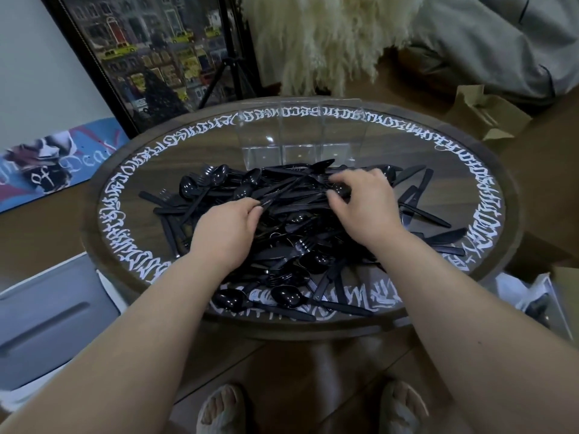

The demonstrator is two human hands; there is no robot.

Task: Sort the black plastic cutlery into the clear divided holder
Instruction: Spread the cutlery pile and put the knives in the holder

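A big heap of black plastic cutlery (282, 255), spoons, forks and knives mixed, covers the middle of a round table (125, 195) with white lettering round its rim. Behind the heap stands the clear divided holder (300, 136), its three compartments showing nothing inside. My left hand (225, 230) lies on the heap's left part and pinches several thin black handles between its fingertips. My right hand (363, 202) is on the far right part of the heap, fingers curled round a black piece near a spoon bowl.
A framed picture (150, 57) and a tripod (228, 73) stand behind the table. A fluffy white throw (329, 39) hangs at the back. Cardboard boxes (488, 114) sit to the right, a grey bin (47, 321) to the left. My slippered feet (313, 408) show below.
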